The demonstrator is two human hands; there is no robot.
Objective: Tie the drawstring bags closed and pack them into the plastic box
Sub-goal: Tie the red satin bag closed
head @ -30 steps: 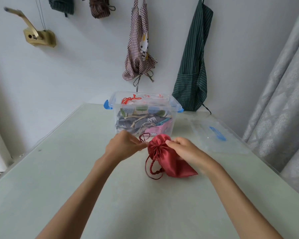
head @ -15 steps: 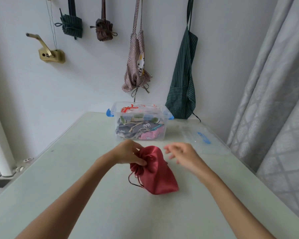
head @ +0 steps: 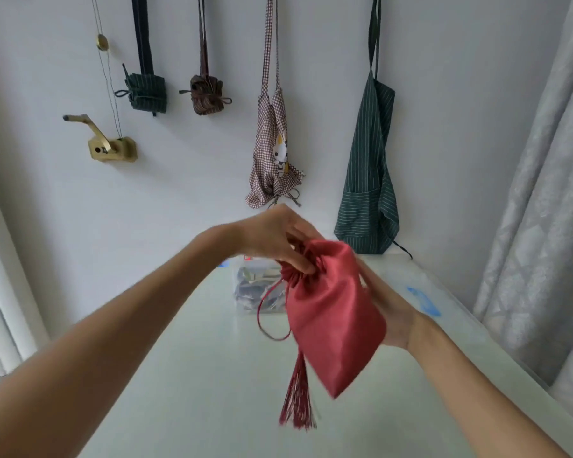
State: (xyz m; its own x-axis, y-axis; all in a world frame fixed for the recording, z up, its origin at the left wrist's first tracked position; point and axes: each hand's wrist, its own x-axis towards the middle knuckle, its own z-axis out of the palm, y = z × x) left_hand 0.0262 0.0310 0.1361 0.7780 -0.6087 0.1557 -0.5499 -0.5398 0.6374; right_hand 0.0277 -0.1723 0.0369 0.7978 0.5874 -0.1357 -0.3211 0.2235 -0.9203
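Note:
A red satin drawstring bag (head: 331, 312) hangs in the air above the table, its gathered neck pinched by my left hand (head: 278, 241). A red cord loop and a tassel (head: 296, 398) dangle below it. My right hand (head: 389, 309) lies against the back of the bag, mostly hidden by it. The clear plastic box (head: 255, 289), holding several patterned bags, stands on the table behind the red bag and is partly covered by my left hand.
The box's clear lid with a blue latch (head: 424, 300) lies on the table at the right. Aprons and small bags hang on the white wall behind. A grey curtain (head: 540, 193) borders the table's right side.
The red bag lay on the table before; my left hand has lifted it by the neck, and my right hand has come up behind it. The camera has tilted upward.

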